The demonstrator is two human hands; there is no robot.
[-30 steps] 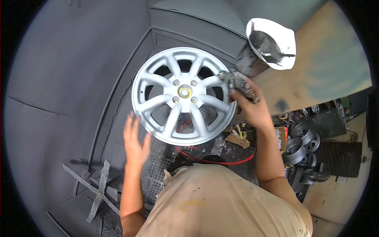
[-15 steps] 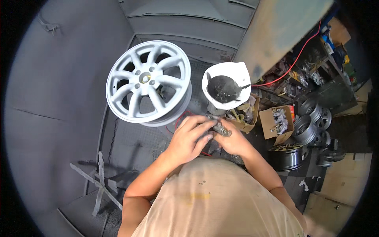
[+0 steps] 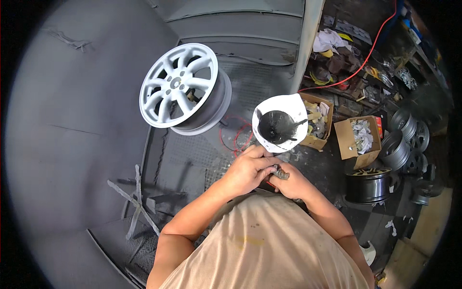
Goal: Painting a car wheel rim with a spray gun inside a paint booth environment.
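Holds spray gun in right hand; touches it with curled left hand, cannot tell whether gripping; has white-rimmed cup just beyond, well apart from wheel.

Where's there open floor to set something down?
Bare-looking floor shows between the white alloy wheel, the grey back wall and the white-rimmed cup; another patch lies between that wheel and the grey cross-shaped stand. The right side is crowded with cardboard boxes and other wheels.

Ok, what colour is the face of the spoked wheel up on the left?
The spoked wheel has a white face, shown best in the head view.
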